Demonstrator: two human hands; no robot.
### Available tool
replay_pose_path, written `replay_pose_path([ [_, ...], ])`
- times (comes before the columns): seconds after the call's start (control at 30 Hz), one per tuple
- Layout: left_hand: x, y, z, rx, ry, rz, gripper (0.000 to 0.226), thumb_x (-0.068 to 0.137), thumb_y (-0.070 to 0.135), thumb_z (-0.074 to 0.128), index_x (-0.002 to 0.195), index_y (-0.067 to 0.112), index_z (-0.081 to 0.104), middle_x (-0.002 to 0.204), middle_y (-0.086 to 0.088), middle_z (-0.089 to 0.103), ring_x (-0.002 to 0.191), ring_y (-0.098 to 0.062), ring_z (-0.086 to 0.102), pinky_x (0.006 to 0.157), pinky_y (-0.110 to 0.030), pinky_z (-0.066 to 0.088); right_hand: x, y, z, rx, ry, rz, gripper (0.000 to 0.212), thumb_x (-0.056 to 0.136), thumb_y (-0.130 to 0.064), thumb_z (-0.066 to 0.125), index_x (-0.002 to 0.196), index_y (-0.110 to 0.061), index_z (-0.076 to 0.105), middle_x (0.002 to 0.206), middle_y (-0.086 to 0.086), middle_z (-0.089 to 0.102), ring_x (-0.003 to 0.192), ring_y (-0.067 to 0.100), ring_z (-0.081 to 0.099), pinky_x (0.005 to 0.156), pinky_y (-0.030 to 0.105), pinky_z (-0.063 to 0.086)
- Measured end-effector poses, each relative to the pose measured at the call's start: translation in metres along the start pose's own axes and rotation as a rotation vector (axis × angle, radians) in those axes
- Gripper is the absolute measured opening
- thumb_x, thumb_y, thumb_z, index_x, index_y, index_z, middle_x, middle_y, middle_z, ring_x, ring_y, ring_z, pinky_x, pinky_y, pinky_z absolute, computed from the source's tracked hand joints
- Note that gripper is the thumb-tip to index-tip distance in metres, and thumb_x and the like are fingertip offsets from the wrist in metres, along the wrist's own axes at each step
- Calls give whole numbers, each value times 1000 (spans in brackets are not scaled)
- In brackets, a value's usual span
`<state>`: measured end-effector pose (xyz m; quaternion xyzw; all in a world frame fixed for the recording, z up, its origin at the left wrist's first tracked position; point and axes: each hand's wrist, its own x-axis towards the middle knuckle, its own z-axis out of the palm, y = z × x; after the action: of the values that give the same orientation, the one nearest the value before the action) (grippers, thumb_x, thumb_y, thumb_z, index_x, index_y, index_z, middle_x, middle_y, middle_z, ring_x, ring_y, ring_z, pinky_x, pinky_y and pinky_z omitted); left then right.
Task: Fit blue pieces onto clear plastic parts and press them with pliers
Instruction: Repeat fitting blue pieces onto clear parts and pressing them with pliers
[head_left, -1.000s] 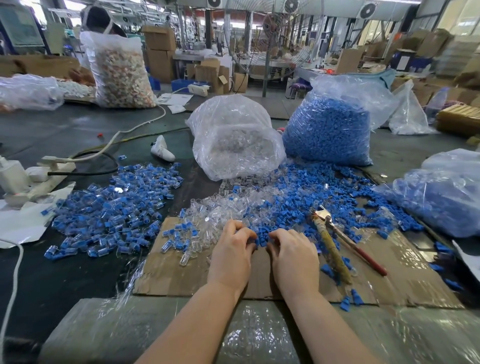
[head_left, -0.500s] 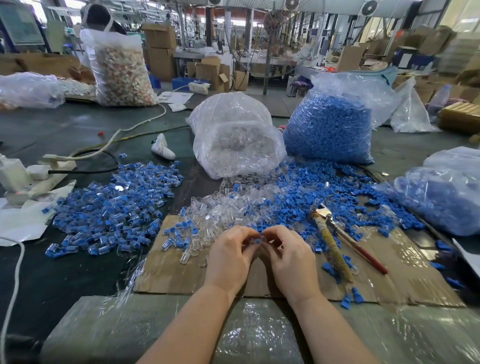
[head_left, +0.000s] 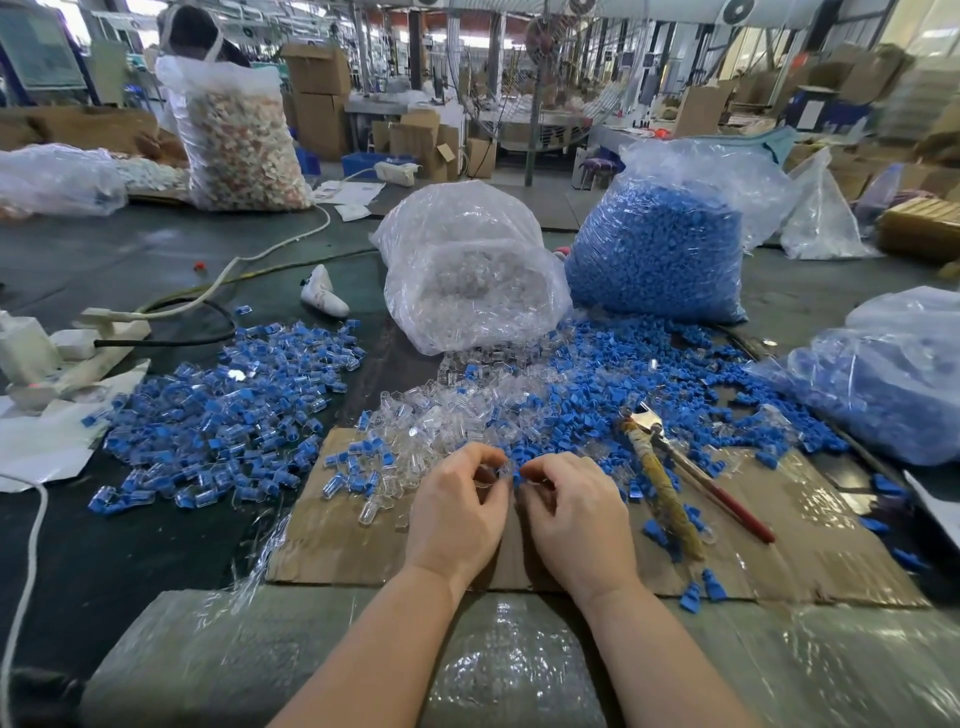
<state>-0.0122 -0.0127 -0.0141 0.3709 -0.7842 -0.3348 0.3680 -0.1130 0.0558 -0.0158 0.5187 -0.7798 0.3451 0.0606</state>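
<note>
While both hands (head_left: 519, 499) pinch parts, pliers (head_left: 670, 478) lie just right.

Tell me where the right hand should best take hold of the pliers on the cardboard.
Probably by the two handles at the near end of the pliers, coming from above on the right. The metal head points away, toward the blue pieces, and the handles lie spread beside the right hand.
</note>
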Motion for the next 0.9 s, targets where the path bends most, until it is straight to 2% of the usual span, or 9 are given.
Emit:
replay_pose_path([
  [0.13,0,1,-2,-15,23,-8,14,81,12,67,85,24,61,74,10,62,69,-3,58,65,-12,47,1,-1,3,-162,-110,-36,22,92,-40,49,106,-29,61,100,-10,59,98,15,51,86,31,37],
  [0.2,-1,1,-1,-6,18,11,14,81,12,67,85,24,60,75,10,60,69,-3,56,66,-10,45,2,2,5,-176,-115,-5,21,95,-38,44,108,-31,59,103,-12,57,101,13,49,87,29,34],
  [0.37,1,-1,1,103,-11,61,12,82,23,70,92,22,64,84,14,55,78,-1,53,72,-8,41,3,3,4,-142,-65,35,15,93,-27,49,93,-21,63,90,-5,59,90,17,52,81,29,35],
  [0.53,2,-3,3,84,25,-4,13,78,28,73,80,24,61,78,15,54,72,1,51,67,-7,38,2,2,4,-88,-30,31,9,88,-23,58,92,-18,65,90,-4,61,89,17,53,81,27,37],
  [0.67,2,-5,3,79,57,-28,11,80,27,71,76,21,62,77,11,58,71,1,49,67,-4,35,3,0,5,-94,-60,7,20,88,-29,57,106,-22,63,99,-4,60,96,17,53,86,31,40],
  [0.77,2,-6,3,74,71,-53,13,81,28,70,73,22,61,74,11,59,70,-1,51,63,-7,37,5,1,7,-160,-109,-3,26,92,-38,50,116,-29,59,105,-7,56,101,15,50,88,30,38],
  [0.9,1,-5,3,77,66,-77,14,81,32,69,73,25,60,67,12,61,67,-3,55,65,-19,44,7,2,9,-178,-103,8,21,96,-37,44,109,-30,58,103,-9,55,100,14,49,85,28,37],
])
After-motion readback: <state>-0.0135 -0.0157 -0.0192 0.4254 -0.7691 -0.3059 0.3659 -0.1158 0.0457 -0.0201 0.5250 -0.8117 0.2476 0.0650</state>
